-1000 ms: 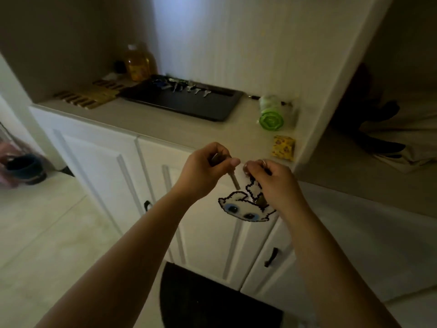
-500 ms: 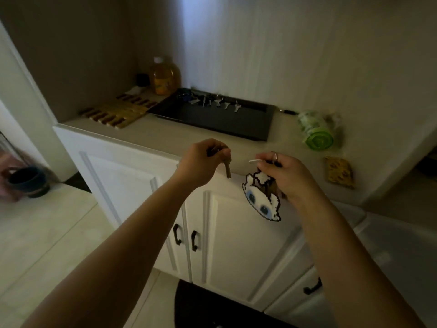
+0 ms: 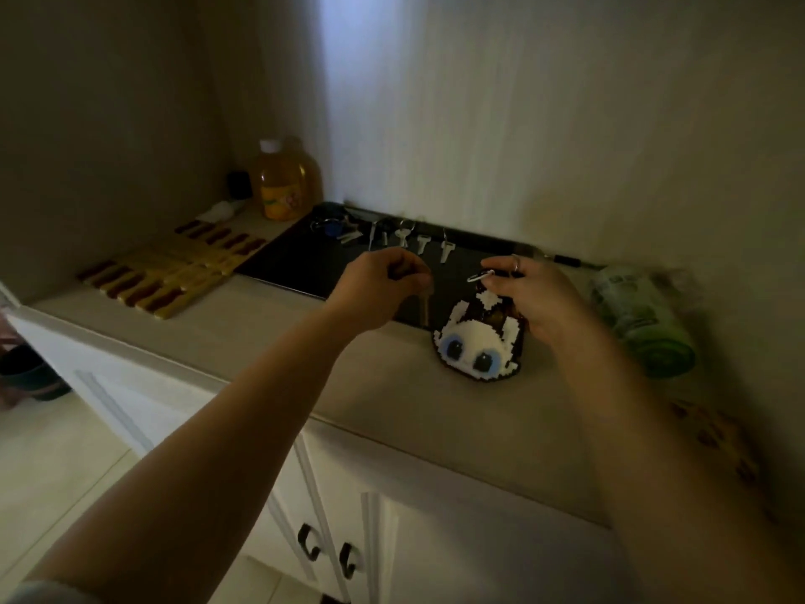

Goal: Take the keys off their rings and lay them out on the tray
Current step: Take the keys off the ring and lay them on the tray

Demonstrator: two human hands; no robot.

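Left hand (image 3: 383, 285) pinching loose key (image 3: 424, 305), right hand (image 3: 531, 294) gripping ring (image 3: 479, 275) with pixel charm (image 3: 477, 346), both now moved forward over counter (image 3: 261, 342), key hanging above tray (image 3: 305, 263) front edge near laid-out keys (image 3: 409, 239).

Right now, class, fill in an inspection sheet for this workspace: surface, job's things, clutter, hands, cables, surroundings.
Surface: beige counter, dimly lit.
Job's things: black tray against the wall, keys in a row along its back; one key hanging from the left hand; ring with cat charm in the right hand.
Clutter: juice bottle, wooden mat, green roll.
Hands: left hand pinching the key; right hand gripping the ring.
Cables: nothing seen.
Surroundings: white cabinet doors below, plain wall behind.
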